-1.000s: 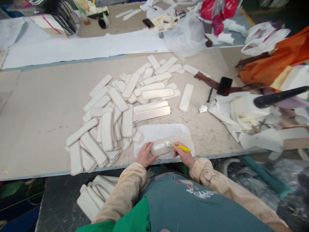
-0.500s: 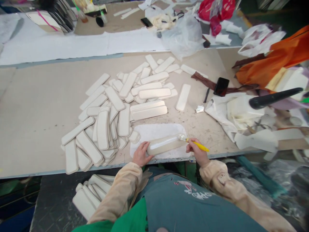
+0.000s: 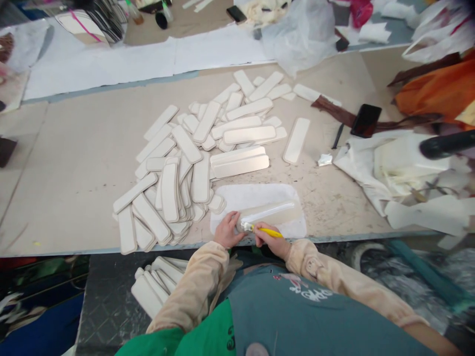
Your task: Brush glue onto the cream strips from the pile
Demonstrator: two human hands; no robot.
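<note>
A beige strip-shaped panel [image 3: 284, 216] with rounded corners lies on a white sheet [image 3: 260, 191] near the table's front edge. A glossy white streak of wet paste or glue runs along it. My left hand [image 3: 227, 231] grips the panel's left end between thumb and fingers. Closed around the yellow handle of a brush [image 3: 270, 231], my right hand [image 3: 270, 241] holds its white-coated tip on the panel close to my left fingers. Left of the sheet spreads a loose pile of similar panels [image 3: 170, 190].
A white container [image 3: 395, 163] with a dark handle over it stands at the right on white wrapping. A phone [image 3: 366, 120], a black pen-like tool [image 3: 337, 136] and crumpled foil [image 3: 324, 159] lie nearby. More panels [image 3: 148, 294] rest on a dark surface below the table edge.
My right hand has moved the brush leftward along the panel, from its right end to its left end. My left hand stays at the left end. The camera view has shifted.
</note>
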